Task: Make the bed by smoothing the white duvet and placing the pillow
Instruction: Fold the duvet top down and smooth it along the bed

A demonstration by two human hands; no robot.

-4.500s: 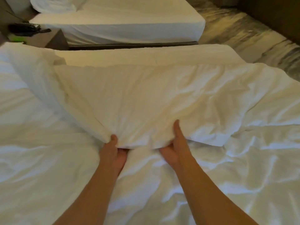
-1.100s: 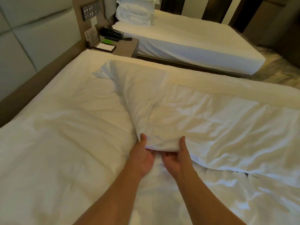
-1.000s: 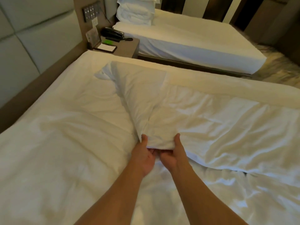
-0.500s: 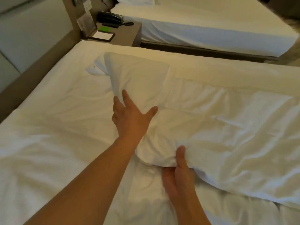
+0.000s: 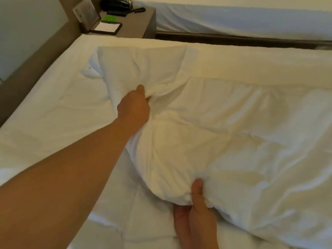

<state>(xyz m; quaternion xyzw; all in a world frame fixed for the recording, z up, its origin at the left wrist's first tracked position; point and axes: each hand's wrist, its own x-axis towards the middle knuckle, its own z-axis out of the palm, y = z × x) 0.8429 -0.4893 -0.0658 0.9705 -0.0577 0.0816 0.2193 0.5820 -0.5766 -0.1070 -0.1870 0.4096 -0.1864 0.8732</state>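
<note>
Left hand [image 5: 133, 106] bunches a fold of the white duvet [image 5: 233, 141] in curled fingers; right hand [image 5: 196, 211] pinches its near edge, thumb on top.

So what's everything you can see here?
near bed: one, white sheet, fills most of the view
duvet: one, white, rumpled on the near bed
second bed: one, white, top right
nightstand: one, brown, between the beds
phone: one, black, on the nightstand
notepad: one, white, nightstand's front
left grip: one hand, bunching the duvet's middle
right grip: one hand, pinching the duvet's near edge
</note>
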